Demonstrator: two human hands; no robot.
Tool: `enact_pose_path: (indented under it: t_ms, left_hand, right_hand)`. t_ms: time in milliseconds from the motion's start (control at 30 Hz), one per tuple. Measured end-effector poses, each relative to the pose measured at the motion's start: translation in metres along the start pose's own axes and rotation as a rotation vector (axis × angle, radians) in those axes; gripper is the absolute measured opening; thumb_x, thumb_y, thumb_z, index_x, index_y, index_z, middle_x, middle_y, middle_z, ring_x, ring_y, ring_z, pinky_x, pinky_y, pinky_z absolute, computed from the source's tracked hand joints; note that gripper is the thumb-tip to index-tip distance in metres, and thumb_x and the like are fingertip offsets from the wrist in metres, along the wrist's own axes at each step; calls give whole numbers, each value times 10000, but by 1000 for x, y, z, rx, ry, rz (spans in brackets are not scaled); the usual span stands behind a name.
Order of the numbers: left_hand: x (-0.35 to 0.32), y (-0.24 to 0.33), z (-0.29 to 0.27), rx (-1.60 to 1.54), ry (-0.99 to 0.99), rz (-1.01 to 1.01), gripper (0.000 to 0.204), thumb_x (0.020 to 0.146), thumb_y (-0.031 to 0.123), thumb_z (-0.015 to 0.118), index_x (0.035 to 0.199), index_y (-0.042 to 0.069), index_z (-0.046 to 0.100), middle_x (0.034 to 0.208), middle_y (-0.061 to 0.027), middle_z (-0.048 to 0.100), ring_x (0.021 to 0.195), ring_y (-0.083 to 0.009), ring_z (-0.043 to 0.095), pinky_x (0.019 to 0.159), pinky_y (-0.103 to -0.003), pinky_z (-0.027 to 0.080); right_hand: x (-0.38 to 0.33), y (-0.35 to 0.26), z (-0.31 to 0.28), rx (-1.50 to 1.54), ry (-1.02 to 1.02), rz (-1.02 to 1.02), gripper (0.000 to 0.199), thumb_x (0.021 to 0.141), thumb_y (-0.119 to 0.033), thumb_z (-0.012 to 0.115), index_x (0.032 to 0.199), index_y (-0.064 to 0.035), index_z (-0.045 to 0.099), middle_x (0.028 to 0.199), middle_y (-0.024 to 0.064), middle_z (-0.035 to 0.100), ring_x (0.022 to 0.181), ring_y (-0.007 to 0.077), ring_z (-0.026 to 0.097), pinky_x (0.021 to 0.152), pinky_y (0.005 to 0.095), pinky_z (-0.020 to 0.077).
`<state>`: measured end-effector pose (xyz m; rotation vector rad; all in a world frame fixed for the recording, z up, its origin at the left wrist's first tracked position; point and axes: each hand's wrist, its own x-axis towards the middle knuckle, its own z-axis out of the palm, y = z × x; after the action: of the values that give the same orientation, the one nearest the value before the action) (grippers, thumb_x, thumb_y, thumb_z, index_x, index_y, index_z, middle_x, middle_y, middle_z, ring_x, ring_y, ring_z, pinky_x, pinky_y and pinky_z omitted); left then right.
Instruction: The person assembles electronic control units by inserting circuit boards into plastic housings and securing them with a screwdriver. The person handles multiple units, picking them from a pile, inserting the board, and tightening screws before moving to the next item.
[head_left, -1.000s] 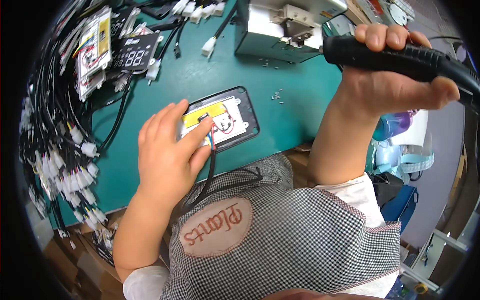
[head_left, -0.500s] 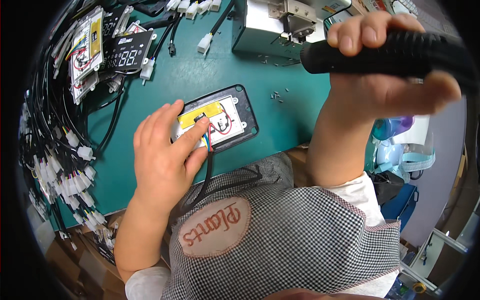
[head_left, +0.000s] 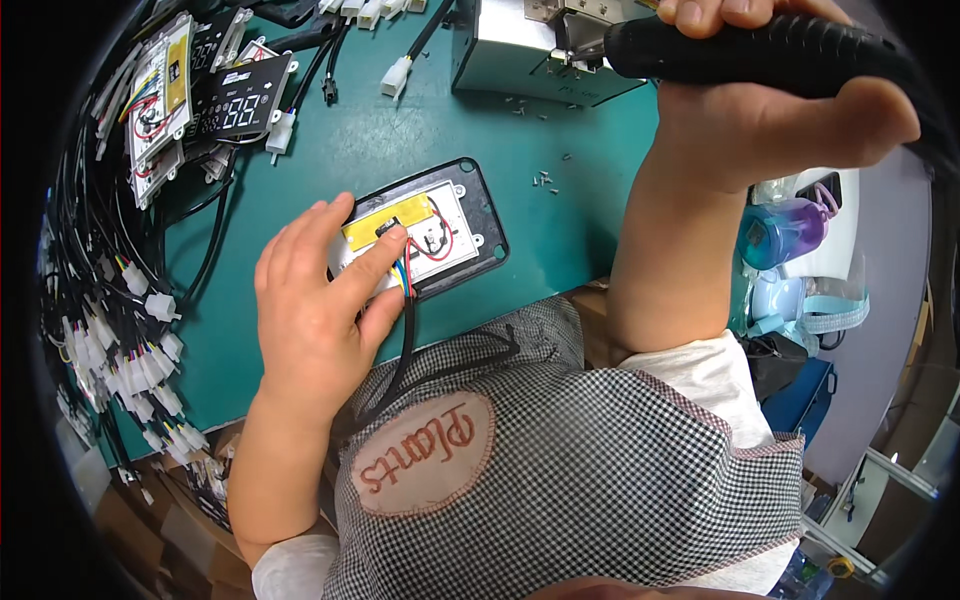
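Note:
On the green bench, a white circuit board (head_left: 455, 213) with yellow tape and coloured wires sits in a black plastic casing (head_left: 490, 225). My left hand (head_left: 318, 285) spans the casing's left end. Its index fingertip presses the board beside the tape, and the thumb is at the near edge by the black cable (head_left: 406, 345). Raised at the upper right, my right hand (head_left: 770, 130) is closed around a black electric screwdriver (head_left: 720, 52). The screwdriver's front end meets a metal box-shaped screw feeder (head_left: 520, 50); the contact at the tip is too small to make out.
Several small screws (head_left: 543, 182) lie loose on the bench. Display boards (head_left: 245, 95) are stacked at the far left, beside bundled black cables with white connectors (head_left: 130, 370). A purple-blue bottle (head_left: 785, 232) stands at the right.
My right hand has moved the screwdriver up and away, bringing its front end to the screw feeder. My left hand stays on the casing; the whole view has shifted slightly.

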<state>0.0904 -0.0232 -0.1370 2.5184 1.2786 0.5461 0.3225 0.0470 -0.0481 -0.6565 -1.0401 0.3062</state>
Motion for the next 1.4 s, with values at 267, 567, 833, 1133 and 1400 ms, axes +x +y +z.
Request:
enact_pose_path:
  t_ms: [267,567,833,1133,1400]
  left_hand:
    - [-3,-4,-1,-14,-6,8,538,620,113,762,1144,188,666,1289,-138,532,1160,-350,512,968,-448,381]
    - [-7,-6,3,-14,17,-12,564,590,74,775,1130,199,672,1287,-126,540,1161,-338,517,966,-443,391]
    - [-9,-7,3,-27,27,-35,544,603,89,782,1121,218,676,1289,-116,539,1162,-334,517,972,-444,391]
    - [-9,-8,6,-47,61,-23,530,606,117,783,1116,212,673,1272,-120,542,1150,-342,518,962,-459,397]
    - [-6,-5,1,-35,26,-20,534,608,113,769,1126,195,670,1292,-132,528,1162,-354,511,973,-461,379]
  right_hand:
    - [-19,8,-60,560,-809,315,934,718,-780,550,1272,-32,476,953,92,539,763,221,555,699,369,462]
    - [-81,-5,-44,473,-624,250,883,700,-726,644,1201,-23,454,817,81,547,615,203,560,581,355,478]
    - [-75,0,-36,388,-871,244,827,701,-686,672,1143,-27,440,780,78,556,562,179,556,521,319,483]
    - [-88,4,-40,439,-685,280,827,711,-717,633,1143,-32,466,793,88,558,593,199,560,549,344,486]
    - [7,1,-50,311,-393,120,835,645,-874,499,945,-114,665,726,62,581,580,217,576,560,378,496]
